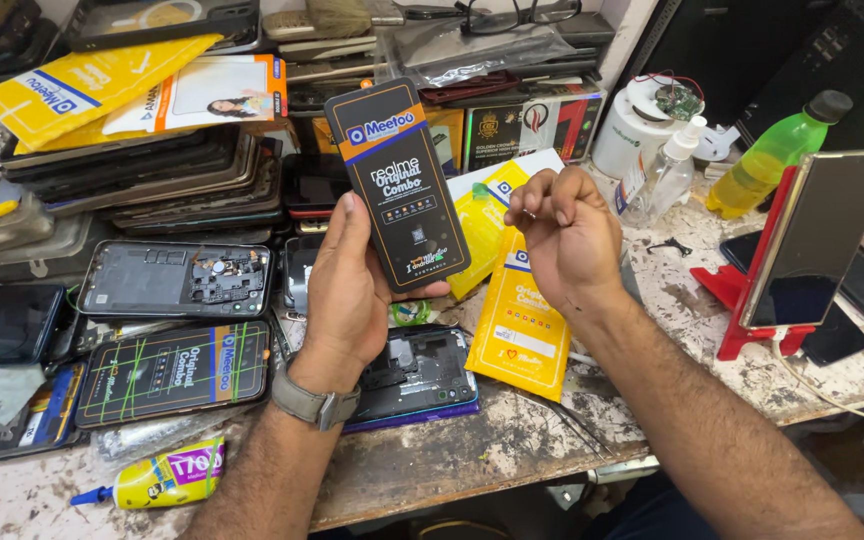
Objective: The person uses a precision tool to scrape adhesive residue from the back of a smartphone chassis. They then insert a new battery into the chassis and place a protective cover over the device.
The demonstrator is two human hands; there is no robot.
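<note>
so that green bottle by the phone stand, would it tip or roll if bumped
The green bottle probably tips easily: it is tall, narrow and already leaning. Its round body would likely roll once down. It looks like light plastic, so a nudge may shift it.

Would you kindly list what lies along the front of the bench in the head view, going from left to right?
Glue tube → left hand holding a black packet → yellow packet → right hand → red phone stand bearing a phone.

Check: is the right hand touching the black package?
Apart. The head view shows the right hand clear of the black package, yellow packet visible between them.
</note>
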